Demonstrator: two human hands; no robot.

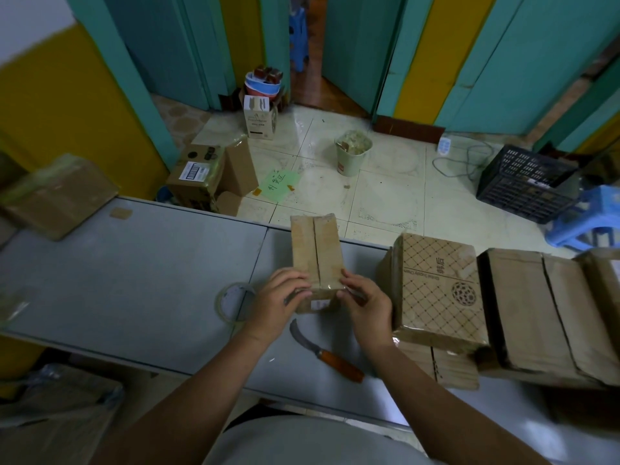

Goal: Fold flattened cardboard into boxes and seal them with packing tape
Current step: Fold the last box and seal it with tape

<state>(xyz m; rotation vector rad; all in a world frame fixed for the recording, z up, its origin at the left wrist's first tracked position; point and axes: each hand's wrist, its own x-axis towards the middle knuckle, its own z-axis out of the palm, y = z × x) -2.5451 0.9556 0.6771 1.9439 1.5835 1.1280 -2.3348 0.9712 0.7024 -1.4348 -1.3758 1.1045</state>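
While the small box (317, 253) stands on the worktop (134, 280), flap seam up, left hand (280, 300) and right hand (364, 302) grip its near end, fingers curled over what looks like clear tape (330, 287). Judgement: hold flaps butted, smooth tape outward from seam, wrap it firmly over the edge. Tape roll (233, 302) lies just left.

Left hand (280, 298), right hand (364, 302) gripping box (317, 250), knife (330, 354) beside

Pale grey shirt (312, 444), bare forearms (188, 397)
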